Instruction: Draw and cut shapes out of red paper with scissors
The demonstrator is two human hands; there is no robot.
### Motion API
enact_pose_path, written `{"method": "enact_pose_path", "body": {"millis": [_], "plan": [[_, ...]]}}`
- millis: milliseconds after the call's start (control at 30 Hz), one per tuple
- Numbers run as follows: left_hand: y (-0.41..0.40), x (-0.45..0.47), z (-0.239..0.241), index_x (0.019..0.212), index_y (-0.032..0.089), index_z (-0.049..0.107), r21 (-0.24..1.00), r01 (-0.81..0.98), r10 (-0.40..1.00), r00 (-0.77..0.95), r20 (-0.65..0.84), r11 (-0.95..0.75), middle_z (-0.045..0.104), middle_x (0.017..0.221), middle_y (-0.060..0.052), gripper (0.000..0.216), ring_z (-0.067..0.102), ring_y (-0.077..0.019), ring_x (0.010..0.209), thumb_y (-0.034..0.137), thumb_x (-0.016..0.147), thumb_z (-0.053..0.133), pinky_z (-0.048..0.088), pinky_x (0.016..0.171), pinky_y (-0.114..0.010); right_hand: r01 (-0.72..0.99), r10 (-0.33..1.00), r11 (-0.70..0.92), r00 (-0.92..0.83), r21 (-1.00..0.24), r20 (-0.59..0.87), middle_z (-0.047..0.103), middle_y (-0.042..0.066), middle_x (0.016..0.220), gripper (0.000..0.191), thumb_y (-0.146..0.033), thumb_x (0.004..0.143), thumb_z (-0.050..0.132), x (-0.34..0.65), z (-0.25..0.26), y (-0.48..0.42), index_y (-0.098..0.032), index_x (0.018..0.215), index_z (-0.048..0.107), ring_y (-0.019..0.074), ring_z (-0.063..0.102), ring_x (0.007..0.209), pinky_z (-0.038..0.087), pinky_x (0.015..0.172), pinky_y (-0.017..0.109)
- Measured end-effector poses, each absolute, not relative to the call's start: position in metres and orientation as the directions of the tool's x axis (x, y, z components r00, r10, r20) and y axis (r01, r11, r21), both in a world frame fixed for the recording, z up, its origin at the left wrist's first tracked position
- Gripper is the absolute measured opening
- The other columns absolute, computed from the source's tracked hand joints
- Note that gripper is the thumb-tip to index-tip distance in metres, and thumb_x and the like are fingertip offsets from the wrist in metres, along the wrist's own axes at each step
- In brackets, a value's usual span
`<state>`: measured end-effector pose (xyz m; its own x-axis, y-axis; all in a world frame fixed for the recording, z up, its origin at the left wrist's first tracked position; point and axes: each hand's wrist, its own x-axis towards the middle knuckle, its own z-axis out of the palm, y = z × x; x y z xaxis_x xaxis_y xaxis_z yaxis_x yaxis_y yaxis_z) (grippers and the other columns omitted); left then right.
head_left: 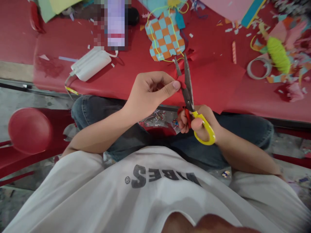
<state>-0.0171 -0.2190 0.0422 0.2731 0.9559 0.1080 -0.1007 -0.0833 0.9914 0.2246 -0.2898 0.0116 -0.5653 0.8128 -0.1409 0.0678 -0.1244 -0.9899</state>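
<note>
My left hand (152, 94) is closed in a pinch on a sheet of red paper (213, 87), thumb on top near its cut edge. My right hand (198, 121) grips scissors (188, 87) with yellow and red handles. The blades are slightly apart, point away from me and straddle the red paper's edge just right of my left thumb. Both hands hover over my lap at the front edge of the red table (109, 74).
A woven orange-and-blue paper heart (165, 38) with yellow string lies beyond the scissors. A white power bank (91, 63) sits left, a tape roll (259, 68) and yellow-green yarn (278, 53) right, among paper scraps. A red stool (29, 129) stands at lower left.
</note>
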Motion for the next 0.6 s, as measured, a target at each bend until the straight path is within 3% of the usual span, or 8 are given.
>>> {"method": "enact_pose_path", "body": {"millis": [200, 400, 600], "plan": [[-0.216, -0.024, 0.044, 0.082, 0.024, 0.080, 0.988, -0.032, 0.934, 0.322, 0.155, -0.153, 0.068, 0.075, -0.001, 0.051, 0.072, -0.0186, 0.075, 0.074, 0.087, 0.090, 0.055, 0.060, -0.030, -0.007, 0.775, -0.298, -0.585, -0.955, -0.238, 0.071, 0.008, 0.083, 0.078, -0.095, 0.091, 0.067, 0.225, 0.016, -0.290, -0.017, 0.087, 0.062, 0.0184, 0.075, 0.063, 0.055, 0.053, 0.025], [-0.216, -0.027, 0.055, 0.077, 0.024, 0.077, 0.991, -0.033, 0.921, 0.368, 0.132, -0.129, 0.072, 0.075, -0.002, 0.044, 0.069, -0.0176, 0.074, 0.061, 0.086, 0.098, 0.055, 0.066, -0.033, -0.077, 0.757, -0.344, -0.612, -0.936, -0.228, 0.069, 0.006, 0.079, 0.076, -0.092, 0.092, 0.071, 0.221, 0.023, -0.288, -0.017, 0.085, 0.061, 0.0151, 0.071, 0.058, 0.057, 0.053, 0.023], [-0.215, -0.030, 0.053, 0.073, 0.024, 0.076, 0.992, -0.020, 0.901, 0.416, 0.120, -0.123, 0.071, 0.075, -0.003, 0.045, 0.067, -0.0177, 0.072, 0.061, 0.088, 0.096, 0.055, 0.068, -0.035, -0.088, 0.723, -0.378, -0.650, -0.922, -0.234, 0.069, 0.006, 0.079, 0.076, -0.093, 0.092, 0.070, 0.225, 0.017, -0.288, -0.017, 0.087, 0.061, 0.0160, 0.070, 0.058, 0.056, 0.053, 0.024]]}}
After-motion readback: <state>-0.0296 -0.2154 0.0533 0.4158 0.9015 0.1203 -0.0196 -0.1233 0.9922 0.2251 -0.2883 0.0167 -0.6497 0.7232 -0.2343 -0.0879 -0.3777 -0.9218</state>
